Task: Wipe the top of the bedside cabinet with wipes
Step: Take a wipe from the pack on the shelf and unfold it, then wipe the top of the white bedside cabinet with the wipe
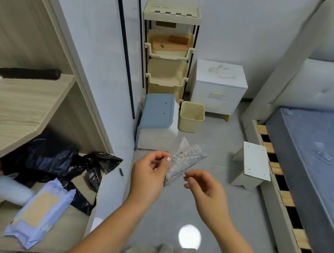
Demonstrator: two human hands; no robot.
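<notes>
A white bedside cabinet (219, 85) with two drawers stands far ahead against the wall, beside the bed. A pale cable or cord lies on its top. My left hand (150, 175) pinches a crumpled white textured wipe (182, 160) at mid-frame, well short of the cabinet. My right hand (204, 187) hovers just right of the wipe with fingers apart, not touching it. A light blue pack of wipes (40, 211) lies on the low shelf at the lower left.
A beige bin (191, 117) and a blue-topped stool (156, 120) sit before a tiered beige rack (168, 47). A small white stool (250, 166) stands by the bed frame (281, 194). Black bags (50, 159) fill the left shelf.
</notes>
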